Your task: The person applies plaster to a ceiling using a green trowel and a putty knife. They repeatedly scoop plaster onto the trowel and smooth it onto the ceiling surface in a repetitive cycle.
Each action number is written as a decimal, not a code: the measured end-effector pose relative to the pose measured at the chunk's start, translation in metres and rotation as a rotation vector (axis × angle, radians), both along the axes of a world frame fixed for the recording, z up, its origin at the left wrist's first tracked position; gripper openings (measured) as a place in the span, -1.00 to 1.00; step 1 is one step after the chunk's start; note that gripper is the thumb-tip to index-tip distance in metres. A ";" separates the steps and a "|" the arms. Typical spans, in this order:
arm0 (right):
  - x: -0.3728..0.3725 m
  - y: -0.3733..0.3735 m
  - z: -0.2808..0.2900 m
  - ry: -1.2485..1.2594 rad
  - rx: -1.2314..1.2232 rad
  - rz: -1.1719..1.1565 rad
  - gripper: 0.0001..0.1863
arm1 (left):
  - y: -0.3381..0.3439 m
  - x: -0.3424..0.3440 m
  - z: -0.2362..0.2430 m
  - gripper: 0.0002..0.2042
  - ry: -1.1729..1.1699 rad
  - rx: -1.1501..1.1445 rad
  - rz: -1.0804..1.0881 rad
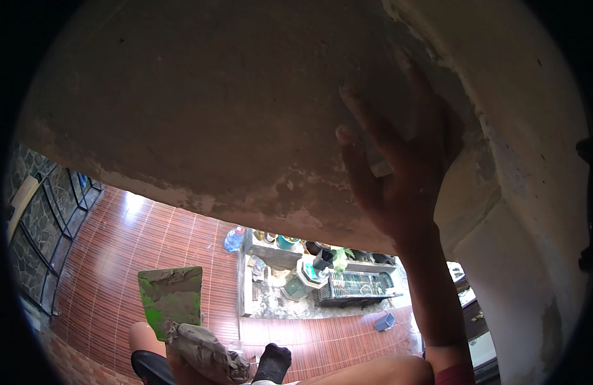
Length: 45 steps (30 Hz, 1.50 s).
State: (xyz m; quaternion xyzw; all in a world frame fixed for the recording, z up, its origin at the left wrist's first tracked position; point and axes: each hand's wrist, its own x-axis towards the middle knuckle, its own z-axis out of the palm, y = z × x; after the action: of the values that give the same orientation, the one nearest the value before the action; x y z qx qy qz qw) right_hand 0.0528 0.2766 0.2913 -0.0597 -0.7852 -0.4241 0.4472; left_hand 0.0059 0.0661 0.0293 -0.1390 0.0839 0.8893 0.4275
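My right hand [402, 160] is raised with its fingers spread against the underside of a rough, dark plastered slab [200, 109]. Pale plaster marks its fingertips, and no tool shows in it. Low on the left is a flat green board [170, 298] smeared with wet grey plaster. At its lower end sits a grey, plaster-caked lump [210, 353], too covered to tell whether it is mortar alone or a coated glove. Bare skin, perhaps my left hand [177, 367], shows beside this lump; its fingers are hidden.
Far below lies a red-brown slatted floor [136, 247] with a blue-capped water bottle [233, 239], a green wire cage [357, 287] and a small grey bin [384, 322]. A pale wall [534, 256] rises at right. My black-socked foot [273, 364] is at the lower middle.
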 end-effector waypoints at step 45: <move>0.062 -0.053 -0.210 -0.227 -2.479 1.032 -0.47 | 0.013 0.004 0.014 -0.58 0.653 -0.654 0.601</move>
State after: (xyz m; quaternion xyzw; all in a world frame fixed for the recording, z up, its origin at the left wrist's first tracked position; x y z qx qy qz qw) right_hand 0.1153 0.2241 0.0811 -0.0864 -0.6133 0.7726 0.1394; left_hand 0.0100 0.0795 0.0429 0.0005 0.4407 0.8967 0.0410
